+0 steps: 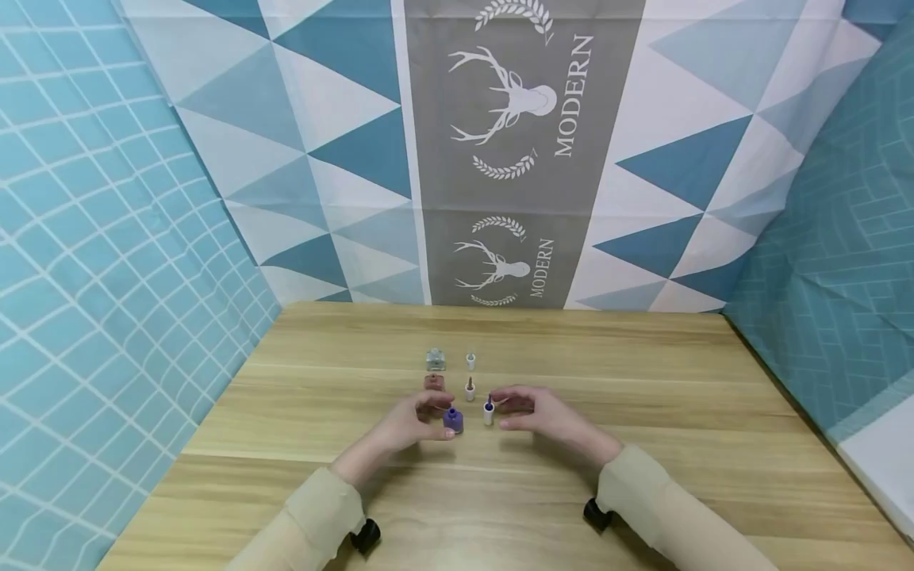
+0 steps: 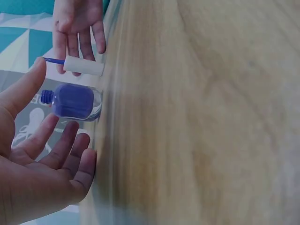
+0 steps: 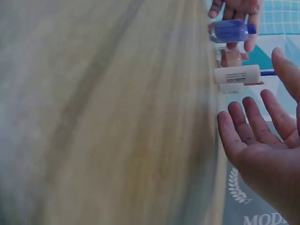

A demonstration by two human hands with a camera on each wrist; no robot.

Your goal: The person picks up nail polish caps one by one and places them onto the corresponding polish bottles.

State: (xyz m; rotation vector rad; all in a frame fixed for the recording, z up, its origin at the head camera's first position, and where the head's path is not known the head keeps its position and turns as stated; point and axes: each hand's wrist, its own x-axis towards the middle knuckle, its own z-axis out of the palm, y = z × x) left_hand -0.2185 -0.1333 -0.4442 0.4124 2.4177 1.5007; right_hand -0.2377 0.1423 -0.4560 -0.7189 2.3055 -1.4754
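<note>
A purple nail polish bottle [image 1: 453, 421] stands uncapped on the wooden table, its threaded neck upward. My left hand [image 1: 417, 420] is beside it, thumb and fingers spread around its left side; the left wrist view shows a gap between the fingers and the bottle [image 2: 75, 101]. To the right, a white nail polish cap [image 1: 489, 414] stands on its top, purple brush pointing up. Close to the cap's right side is my right hand [image 1: 539, 414], fingers loosely spread and holding nothing. In the right wrist view the cap [image 3: 236, 74] shows small printed text.
Behind my left hand stand a reddish-brown polish bottle [image 1: 434, 382] and a clear one [image 1: 435, 360]. Right of them, two more white caps stand brush up: a brown-brushed cap [image 1: 470, 390] and a pale-brushed cap [image 1: 470, 362]. Patterned cloth [image 1: 343, 159] hangs behind the table.
</note>
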